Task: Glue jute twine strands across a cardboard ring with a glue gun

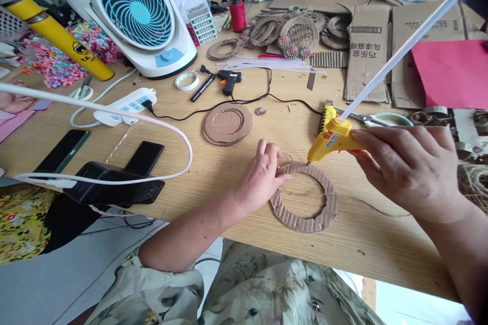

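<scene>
My right hand (412, 167) grips a yellow hot glue gun (333, 139), with a long clear glue stick (412, 45) sticking up out of its back. The nozzle points down at the top edge of a corrugated cardboard ring (328, 208) lying on the table. At the ring's upper left, my left hand (257, 177) is closed, thumb and fingers pinching the rim. A thin strand of twine (305, 194) crosses the ring's opening and trails off to the right; a small loop of it shows by my left fingertips. Whether the nozzle touches the cardboard I cannot tell.
A cardboard disc with a ring on it (229, 124), a black glue gun (230, 80) and scissors (385, 119) lie beyond. A white cable (152, 124) arcs over phones and a power strip (127, 106) at left. Behind stand a fan (168, 56) and twine-wrapped rings (301, 30).
</scene>
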A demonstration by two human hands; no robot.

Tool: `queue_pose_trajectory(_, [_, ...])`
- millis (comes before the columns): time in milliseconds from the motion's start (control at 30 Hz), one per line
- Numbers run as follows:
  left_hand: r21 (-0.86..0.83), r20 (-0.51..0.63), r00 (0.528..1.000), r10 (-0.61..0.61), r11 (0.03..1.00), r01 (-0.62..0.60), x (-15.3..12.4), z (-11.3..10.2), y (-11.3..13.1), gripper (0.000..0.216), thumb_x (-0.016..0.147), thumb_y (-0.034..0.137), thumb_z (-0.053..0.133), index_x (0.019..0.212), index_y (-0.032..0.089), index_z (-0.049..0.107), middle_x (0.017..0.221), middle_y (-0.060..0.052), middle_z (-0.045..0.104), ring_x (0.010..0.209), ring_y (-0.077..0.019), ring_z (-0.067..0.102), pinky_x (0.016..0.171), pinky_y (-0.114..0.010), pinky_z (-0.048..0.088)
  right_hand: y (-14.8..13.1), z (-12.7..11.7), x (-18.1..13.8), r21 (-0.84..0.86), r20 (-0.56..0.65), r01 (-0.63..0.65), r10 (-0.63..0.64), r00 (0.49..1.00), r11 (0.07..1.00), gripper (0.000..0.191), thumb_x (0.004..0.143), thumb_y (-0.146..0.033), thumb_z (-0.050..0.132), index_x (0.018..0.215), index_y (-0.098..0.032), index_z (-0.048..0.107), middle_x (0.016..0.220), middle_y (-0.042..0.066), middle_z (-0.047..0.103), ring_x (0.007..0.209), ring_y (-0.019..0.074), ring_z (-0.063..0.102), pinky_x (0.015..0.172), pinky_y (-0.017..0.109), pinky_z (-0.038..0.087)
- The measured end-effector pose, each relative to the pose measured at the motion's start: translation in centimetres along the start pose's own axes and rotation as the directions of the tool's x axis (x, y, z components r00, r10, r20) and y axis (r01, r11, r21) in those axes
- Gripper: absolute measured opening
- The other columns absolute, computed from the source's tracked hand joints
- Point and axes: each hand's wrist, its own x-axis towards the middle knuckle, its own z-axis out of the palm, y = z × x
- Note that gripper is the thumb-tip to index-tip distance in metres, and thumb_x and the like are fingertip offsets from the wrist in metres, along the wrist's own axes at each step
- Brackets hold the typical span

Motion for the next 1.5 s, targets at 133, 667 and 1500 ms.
queue_pose_trajectory(133, [0.003, 0.008, 1.0, -0.004, 1.0, 0.004, 0.0, 0.0, 0.0, 0.049, 0.075, 0.006, 0.08, 0.098, 0.022, 0.039, 0.11, -0.004, 0.043, 0.083, -0.0155, 0.061, 0.085, -0.043, 0.062, 0.6, -0.1, -0.1, 0.014, -0.015, 0.027, -0.027, 1.0, 1.0, 0.063, 0.086, -0.029, 0.072, 0.144, -0.025, 0.048, 0.104, 0.005, 0.075, 0.078, 0.0209, 0.056, 0.073, 0.039, 0.038])
queue_pose_trajectory(667, [-0.146, -0.139, 0.97, 0.201, 0.964, -0.221, 0.6, -1.0, 0.3, 0.016, 0.102, 0.017, 0.047, 0.117, 0.019, 0.046, 0.103, -0.005, 0.064, 0.088, -0.0123, 0.067, 0.082, -0.026, 0.055, 1.7, 6.6, -2.2, 0.264, 0.286, -0.498, 0.426, 0.858, 0.826, 0.052, 0.092, -0.051, 0.056, 0.129, -0.014, 0.06, 0.11, 0.016, 0.062, 0.102, 0.0275, 0.06, 0.09, 0.04, 0.052])
queue_pose_trajectory(1500, [0.156, 0.047, 0.946, 0.319, 0.933, -0.323, 0.4, -0.1, -0.6, 0.02, 0.099, 0.014, 0.05, 0.111, 0.015, 0.066, 0.099, -0.006, 0.065, 0.089, -0.0145, 0.064, 0.082, -0.026, 0.053, -5.0, 2.4, 0.0, 0.698, 0.253, -0.285, 0.147, 0.956, 0.657, 0.01, 0.091, -0.014, 0.06, 0.098, -0.021, 0.062, 0.086, 0.004, 0.064, 0.075, 0.0157, 0.061, 0.069, 0.03, 0.05])
